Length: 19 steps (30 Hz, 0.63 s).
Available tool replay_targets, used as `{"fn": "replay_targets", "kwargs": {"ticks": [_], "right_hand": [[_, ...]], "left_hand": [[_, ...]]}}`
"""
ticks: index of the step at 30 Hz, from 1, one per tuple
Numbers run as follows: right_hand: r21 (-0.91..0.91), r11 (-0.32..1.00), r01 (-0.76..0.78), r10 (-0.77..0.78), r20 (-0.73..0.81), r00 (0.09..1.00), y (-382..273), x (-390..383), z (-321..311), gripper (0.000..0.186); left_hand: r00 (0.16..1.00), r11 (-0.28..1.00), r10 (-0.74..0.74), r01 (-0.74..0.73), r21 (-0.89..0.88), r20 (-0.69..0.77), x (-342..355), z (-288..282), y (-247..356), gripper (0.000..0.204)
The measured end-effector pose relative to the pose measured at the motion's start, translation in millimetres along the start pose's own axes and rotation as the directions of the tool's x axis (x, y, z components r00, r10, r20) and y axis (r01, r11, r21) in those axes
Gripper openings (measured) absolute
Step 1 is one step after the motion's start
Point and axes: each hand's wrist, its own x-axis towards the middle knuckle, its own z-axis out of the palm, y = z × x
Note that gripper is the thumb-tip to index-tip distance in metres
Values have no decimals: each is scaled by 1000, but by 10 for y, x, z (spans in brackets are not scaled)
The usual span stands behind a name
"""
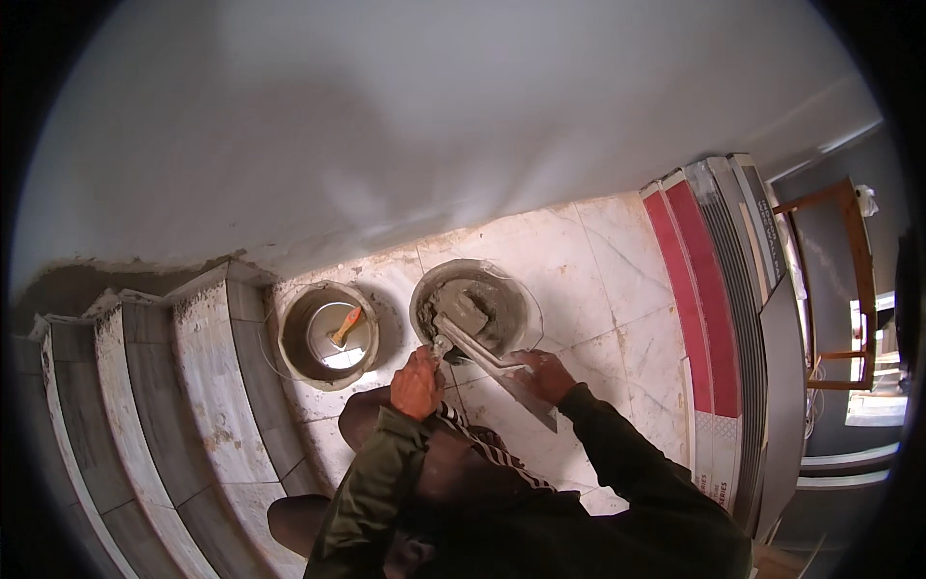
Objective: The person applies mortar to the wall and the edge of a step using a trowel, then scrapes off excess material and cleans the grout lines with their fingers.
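Note:
My right hand [547,376] is closed around the handle of a long, flat plastering trowel [531,398]. Its blade slants over the near rim of a round bucket [532,323] holding thick grey mortar [503,301]. My left hand [417,384] is closed on a small trowel [442,344], its mortar-smeared metal end close to the long blade at the bucket's near left edge. Most of the small trowel's handle is hidden in my fingers. Left of the mortar stands a second bucket [286,336] with water in it and an orange-handled brush [346,326].
Tiled steps [207,376] run along the left. A grey plastered wall [289,145] rises beyond the buckets. Long red, white and grey boxes [699,280] lean on the right, with a wooden frame [854,251] farther right. Pale marble-look tiles [603,386] cover the floor.

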Motion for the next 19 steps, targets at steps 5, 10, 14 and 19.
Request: {"fn": "replay_targets", "kwargs": {"ticks": [5,10,14,19], "right_hand": [[-31,998,-48,47,-38,998,139,94,182,30],[-113,969,-222,223,0,975,371,348,104,33],[-65,976,-209,204,-78,976,459,324,-50,37],[126,966,-226,204,163,965,18,82,-253,55]], "left_hand": [[998,998,56,-57,-32,-31,-48,4,-79,38],[999,998,34,-34,-45,11,-76,-52,-51,36],[999,1000,1,-2,8,42,-174,-157,-77,36],[981,993,-102,91,73,166,-136,-53,-144,44]]}}
